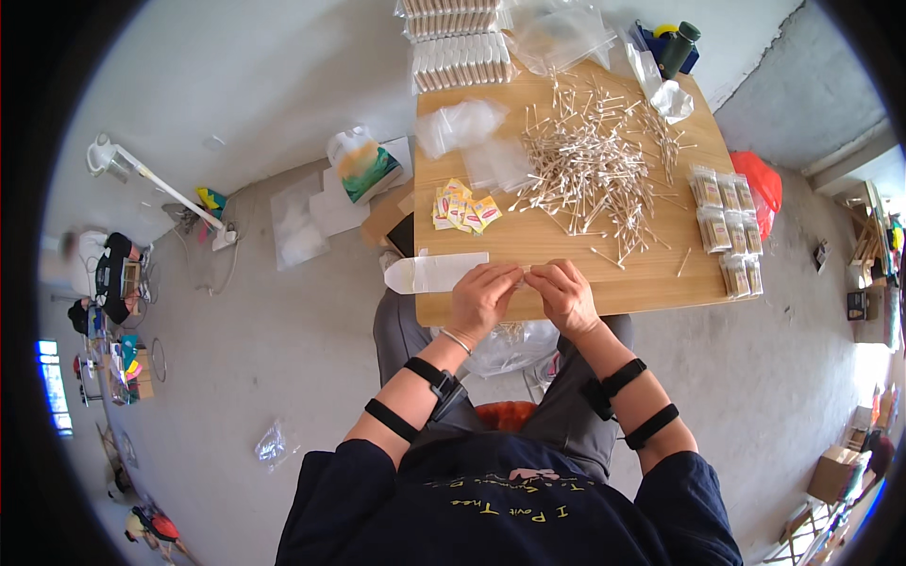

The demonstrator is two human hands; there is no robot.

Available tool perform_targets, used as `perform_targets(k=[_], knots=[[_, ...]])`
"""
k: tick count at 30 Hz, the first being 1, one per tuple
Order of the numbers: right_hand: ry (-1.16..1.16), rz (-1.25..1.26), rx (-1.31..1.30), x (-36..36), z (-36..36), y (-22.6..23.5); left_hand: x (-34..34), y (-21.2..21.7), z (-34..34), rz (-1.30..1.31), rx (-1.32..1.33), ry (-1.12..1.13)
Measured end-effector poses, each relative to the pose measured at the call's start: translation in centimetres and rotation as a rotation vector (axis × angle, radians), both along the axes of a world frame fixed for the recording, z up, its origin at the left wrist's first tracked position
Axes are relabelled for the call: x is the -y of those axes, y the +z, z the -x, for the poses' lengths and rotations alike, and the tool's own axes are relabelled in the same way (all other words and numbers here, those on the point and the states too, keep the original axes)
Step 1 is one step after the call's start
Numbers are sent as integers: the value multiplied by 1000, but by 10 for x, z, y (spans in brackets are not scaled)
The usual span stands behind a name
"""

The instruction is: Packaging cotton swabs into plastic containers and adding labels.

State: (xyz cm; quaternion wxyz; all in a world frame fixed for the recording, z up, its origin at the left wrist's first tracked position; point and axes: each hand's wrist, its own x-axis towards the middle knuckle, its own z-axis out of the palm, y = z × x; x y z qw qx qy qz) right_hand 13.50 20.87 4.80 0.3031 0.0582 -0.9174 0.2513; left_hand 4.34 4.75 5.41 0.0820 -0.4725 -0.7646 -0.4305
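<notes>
Close together at the table's near edge, my left hand [484,295] and my right hand [565,294] pinch a small pale item between their fingertips. The fingers cover most of it, so its kind cannot be made out. Beside my left hand lies a white strip [427,274] with a rounded left end. Beyond my hands spreads a loose heap of cotton swabs [590,165], and a few stray swabs lie closer to my right hand. Small yellow-and-white printed cards [462,208] sit up and left of my hands.
Clear plastic bags [462,125] lie on the wooden table [528,304]. Packed swab packets [727,217] line its right side; stacked packs [462,61] stand at the back left. A dark green bottle [679,50] stands at the back right. A plastic bag [505,351] hangs below the near edge.
</notes>
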Motion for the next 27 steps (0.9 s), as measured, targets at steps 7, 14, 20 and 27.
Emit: perform_targets(k=[7, 14, 20, 27], knots=[[-53, 57, -1, 1, 13, 9, -9, 6, 12, 0, -193, 72], [-83, -49, -16, -6, 20, 3, -12, 2, 17, 40, -215, 88], [-80, -106, -31, 1, 12, 3, -5, 1, 11, 74, -297, 118], [-76, -174, -43, 0, 14, 5, -4, 5, 9, 149, -367, 171]])
